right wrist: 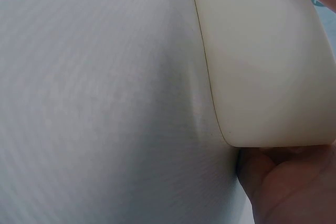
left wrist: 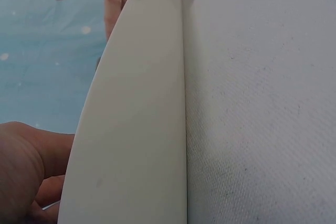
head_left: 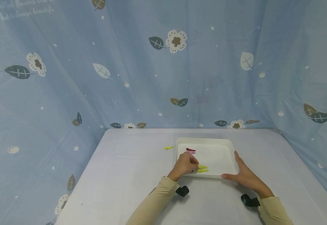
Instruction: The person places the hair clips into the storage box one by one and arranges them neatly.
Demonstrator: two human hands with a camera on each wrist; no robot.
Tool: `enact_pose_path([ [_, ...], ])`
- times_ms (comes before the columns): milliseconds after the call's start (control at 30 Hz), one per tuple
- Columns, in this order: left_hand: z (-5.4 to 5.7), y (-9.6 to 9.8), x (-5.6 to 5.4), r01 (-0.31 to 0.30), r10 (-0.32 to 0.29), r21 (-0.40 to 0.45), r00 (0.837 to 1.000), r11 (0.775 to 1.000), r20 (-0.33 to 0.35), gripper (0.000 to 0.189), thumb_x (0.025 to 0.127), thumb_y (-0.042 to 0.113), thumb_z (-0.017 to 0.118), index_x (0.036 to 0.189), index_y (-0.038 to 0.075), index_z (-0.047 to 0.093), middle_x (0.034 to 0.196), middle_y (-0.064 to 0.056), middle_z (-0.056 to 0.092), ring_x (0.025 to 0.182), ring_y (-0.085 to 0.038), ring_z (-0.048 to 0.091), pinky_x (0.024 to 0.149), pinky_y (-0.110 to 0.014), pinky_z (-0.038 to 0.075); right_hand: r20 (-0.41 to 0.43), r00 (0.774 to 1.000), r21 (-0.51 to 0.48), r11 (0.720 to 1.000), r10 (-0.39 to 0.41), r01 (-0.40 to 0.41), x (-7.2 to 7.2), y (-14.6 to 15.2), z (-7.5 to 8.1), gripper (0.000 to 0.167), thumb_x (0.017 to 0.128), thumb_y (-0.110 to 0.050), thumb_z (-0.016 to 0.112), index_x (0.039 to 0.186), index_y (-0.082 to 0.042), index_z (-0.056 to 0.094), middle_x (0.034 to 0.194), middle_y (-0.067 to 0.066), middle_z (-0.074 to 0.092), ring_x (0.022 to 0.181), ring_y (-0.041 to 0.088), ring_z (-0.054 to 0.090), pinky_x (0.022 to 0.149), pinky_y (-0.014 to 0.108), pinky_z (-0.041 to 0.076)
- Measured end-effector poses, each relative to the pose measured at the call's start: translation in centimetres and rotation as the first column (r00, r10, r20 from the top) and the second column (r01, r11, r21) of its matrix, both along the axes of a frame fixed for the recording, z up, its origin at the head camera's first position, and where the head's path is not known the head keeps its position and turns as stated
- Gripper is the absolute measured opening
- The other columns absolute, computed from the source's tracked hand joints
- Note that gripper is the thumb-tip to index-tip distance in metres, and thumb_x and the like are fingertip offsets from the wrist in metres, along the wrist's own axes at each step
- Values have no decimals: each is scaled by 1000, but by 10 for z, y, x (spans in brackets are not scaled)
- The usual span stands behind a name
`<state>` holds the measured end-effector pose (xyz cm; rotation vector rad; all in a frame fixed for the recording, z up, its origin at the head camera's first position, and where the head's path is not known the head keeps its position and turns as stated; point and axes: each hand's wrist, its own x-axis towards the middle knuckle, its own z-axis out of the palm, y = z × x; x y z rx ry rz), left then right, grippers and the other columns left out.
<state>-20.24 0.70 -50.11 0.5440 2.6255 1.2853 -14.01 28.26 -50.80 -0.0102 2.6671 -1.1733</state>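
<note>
A white rectangular tray [head_left: 217, 156] lies on the table. My left hand [head_left: 184, 164] reaches over its front left part, and the curled fingertips pinch the left end of a yellow hair clip [head_left: 203, 167]. Just in front of that clip is another yellow hair clip [head_left: 203, 171]. A red hair clip [head_left: 191, 149] and a pink one [head_left: 191, 152] lie farther back in the tray, the pink one partly hidden by the hand. My right hand [head_left: 245, 175] grips the front right corner, thumb on the front wall and fingers along the right side; the right wrist view shows the tray wall [right wrist: 268, 77] close up.
One more yellow hair clip [head_left: 169, 147] lies on the white-covered table [head_left: 124, 168], left of the tray. Blue patterned curtain [head_left: 197, 78] hangs behind the table and at both sides. A dark wrist device [head_left: 182, 191] shows at the left sleeve, another [head_left: 250, 201] at the right.
</note>
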Motion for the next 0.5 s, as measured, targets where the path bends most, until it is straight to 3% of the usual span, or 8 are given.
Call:
enact_pose_path([
  [500,3,1,2,-32,32,20,999,999,10,7,82,-2,80,84,5,81,77,-6,77,58,0,58,54,-16,49,-7,1000,5,1000,1,-1,-1,0,-1,140,80,-46,86,161,0,-18,168,37,-5,151,64,6,112,82,16],
])
